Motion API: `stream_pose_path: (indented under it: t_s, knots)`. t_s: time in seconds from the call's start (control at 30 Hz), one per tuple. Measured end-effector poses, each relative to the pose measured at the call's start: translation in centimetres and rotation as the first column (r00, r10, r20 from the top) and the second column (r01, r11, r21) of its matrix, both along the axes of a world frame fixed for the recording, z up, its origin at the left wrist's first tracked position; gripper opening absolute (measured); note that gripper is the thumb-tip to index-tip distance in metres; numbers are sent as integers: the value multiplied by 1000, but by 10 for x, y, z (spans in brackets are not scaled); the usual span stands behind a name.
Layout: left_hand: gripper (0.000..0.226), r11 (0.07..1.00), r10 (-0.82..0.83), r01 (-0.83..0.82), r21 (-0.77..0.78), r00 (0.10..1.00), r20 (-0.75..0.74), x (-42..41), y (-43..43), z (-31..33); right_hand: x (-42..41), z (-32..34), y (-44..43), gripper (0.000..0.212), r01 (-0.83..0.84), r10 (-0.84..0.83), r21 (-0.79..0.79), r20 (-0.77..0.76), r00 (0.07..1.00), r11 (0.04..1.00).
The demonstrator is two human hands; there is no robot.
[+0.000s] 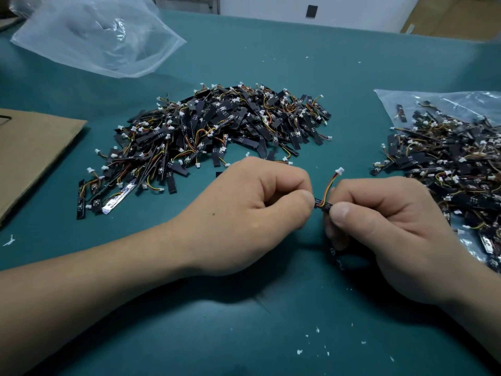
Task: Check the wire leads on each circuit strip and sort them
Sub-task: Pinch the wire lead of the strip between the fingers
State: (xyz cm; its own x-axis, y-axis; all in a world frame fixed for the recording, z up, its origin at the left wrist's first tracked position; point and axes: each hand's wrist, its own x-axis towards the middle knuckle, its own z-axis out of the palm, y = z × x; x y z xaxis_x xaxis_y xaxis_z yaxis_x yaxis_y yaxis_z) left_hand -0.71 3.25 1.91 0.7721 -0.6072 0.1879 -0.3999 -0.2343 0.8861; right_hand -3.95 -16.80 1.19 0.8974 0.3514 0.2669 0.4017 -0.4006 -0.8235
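Head view, notes from the bench. A teal table mat [244, 321] lies under everything. Upper left of the frame: a crumpled clear plastic bag [92, 36]. Left edge: a flat brown cardboard sheet [29, 153]. White scraps [299, 351] dot the mat at lower right.

Centre: a loose heap of black circuit strips [217, 131] with coloured leads and white plugs; the knuckles hide a little of its near edge. Right edge: a second heap of like strips [447, 169] on a second clear bag [433, 101].

We see one short black circuit strip [322, 206] held between the hands, centre right. The left hand [252, 213] pinches its left end with thumb and forefinger, and the right hand [393, 226] pinches its right end. Fingers cover all but the middle. Its red and yellow wire leads [329, 185] rise to a white plug [339, 170] above the right knuckles.

Count: two hands, one held strip, two heaps (strips too many to count), two bags, one cardboard sheet.
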Motion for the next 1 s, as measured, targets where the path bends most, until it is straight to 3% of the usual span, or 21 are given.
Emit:
stream_pose_path:
  t_s: [0.37, 1.0]
  knots:
    - [32, 998, -31, 26, -60, 995, -93, 1, 0, 1, 0, -1, -1, 29, -9, 9, 27, 17, 1000, 1000]
    - [30, 1000, -12, 12, -3, 999, -37, -2, -1, 2, -1, -2, -2, 28, 13, -14, 46, 14, 1000, 999]
